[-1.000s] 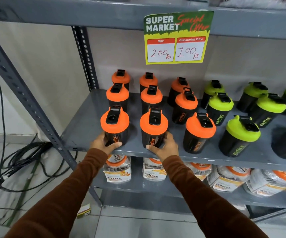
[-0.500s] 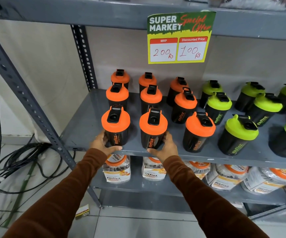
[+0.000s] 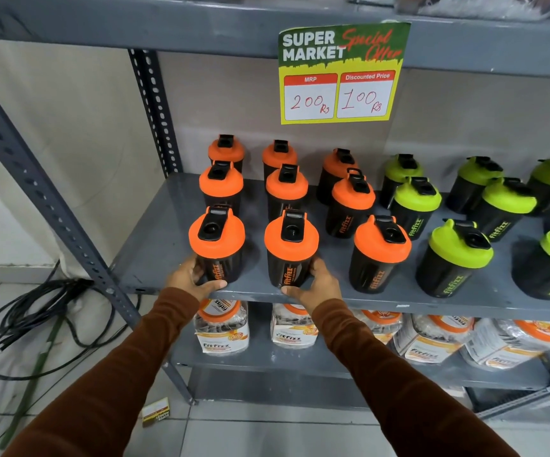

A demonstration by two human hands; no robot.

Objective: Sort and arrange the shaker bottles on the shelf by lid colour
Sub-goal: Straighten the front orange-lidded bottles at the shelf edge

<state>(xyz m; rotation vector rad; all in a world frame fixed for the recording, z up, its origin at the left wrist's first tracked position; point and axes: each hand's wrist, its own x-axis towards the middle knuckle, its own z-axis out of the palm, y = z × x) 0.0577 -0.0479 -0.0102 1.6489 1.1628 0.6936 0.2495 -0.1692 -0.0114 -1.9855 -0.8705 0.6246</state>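
Black shaker bottles stand on the grey shelf (image 3: 155,245). Several with orange lids fill the left half in three columns; several with lime-green lids (image 3: 458,249) stand on the right. My left hand (image 3: 191,278) grips the base of the front-left orange-lid bottle (image 3: 216,245). My right hand (image 3: 316,285) grips the base of the front-middle orange-lid bottle (image 3: 290,249). Both bottles stand upright at the shelf's front edge. A third front orange-lid bottle (image 3: 379,252) stands untouched to the right.
A yellow and green price sign (image 3: 339,74) hangs from the upper shelf. Clear jars with orange lids (image 3: 222,328) lie on the lower shelf. The slotted upright post (image 3: 46,199) slants at left, with black cables (image 3: 36,311) on the floor and a small box (image 3: 156,412).
Both hands have stayed on the two front orange-lid bottles. The left bottle has turned so its label faces front. The view has shifted slightly.
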